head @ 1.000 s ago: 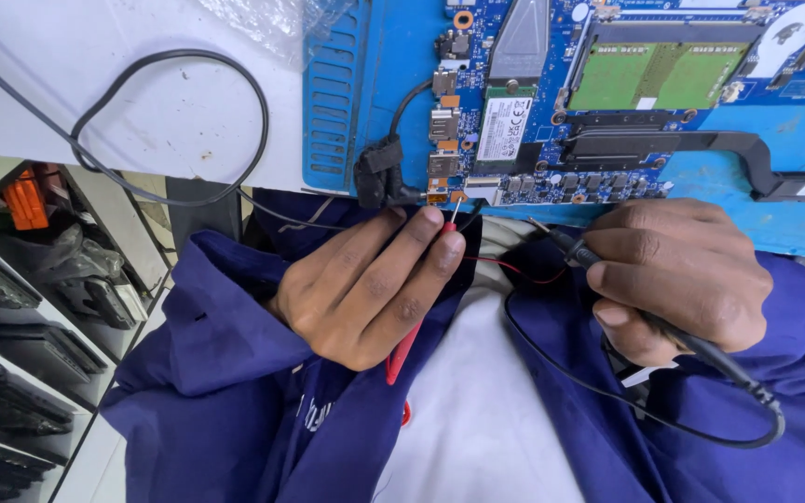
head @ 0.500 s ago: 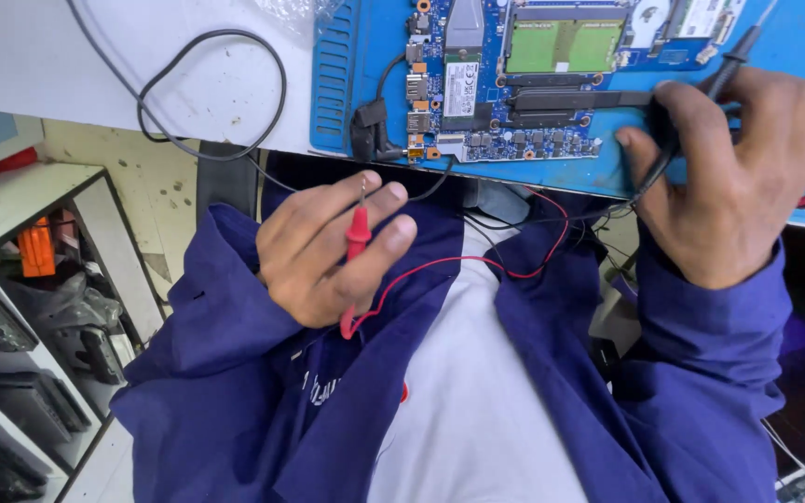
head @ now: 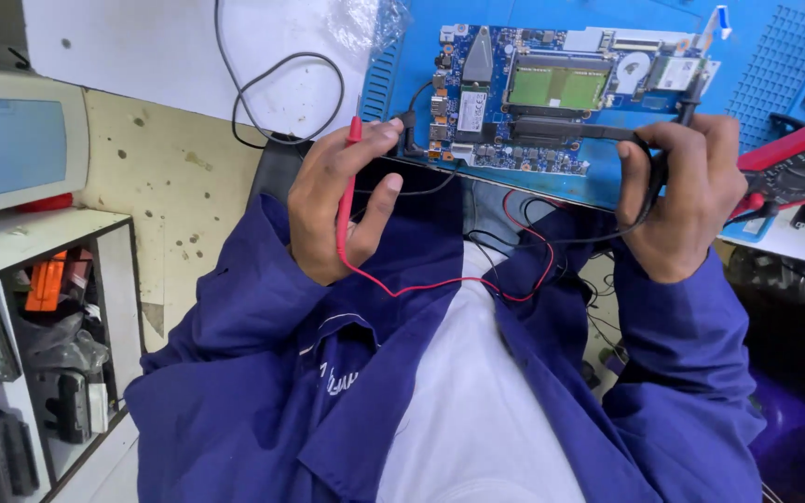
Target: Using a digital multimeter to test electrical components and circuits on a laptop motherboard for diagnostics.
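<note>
Clothing: nearest the camera, a dark blue work jacket (head: 263,410) lies open over a white shirt (head: 477,410), seen from above.
Left hand: the left hand (head: 333,210) is raised in front of the chest, fingers curled and thumb pressed in, pinching a red probe (head: 347,196) that stands nearly upright, tip pointing away.
Right hand: the right hand (head: 687,200) has its fingers closed tight around a black probe (head: 684,102), whose tip reaches up toward the far right edge of the board.
Leads: a red wire (head: 458,284) loops from the left hand across the chest; black wires run beside it toward the right.
Circuit board: a laptop circuit board (head: 552,93) lies flat on a blue mat (head: 775,65) just beyond both hands, its chips and slots facing up.
Meter: a red-cased meter (head: 794,168) sits at the right, just beside the right hand.
Step in hand: both probes seem readied for a measurement, neither clearly touching the board.
Next move: it likely calls for steady, precise placement of each tip on small contacts, without bridging neighbours.
Far left: shelves (head: 20,354) hold dark tools and an orange item.
</note>
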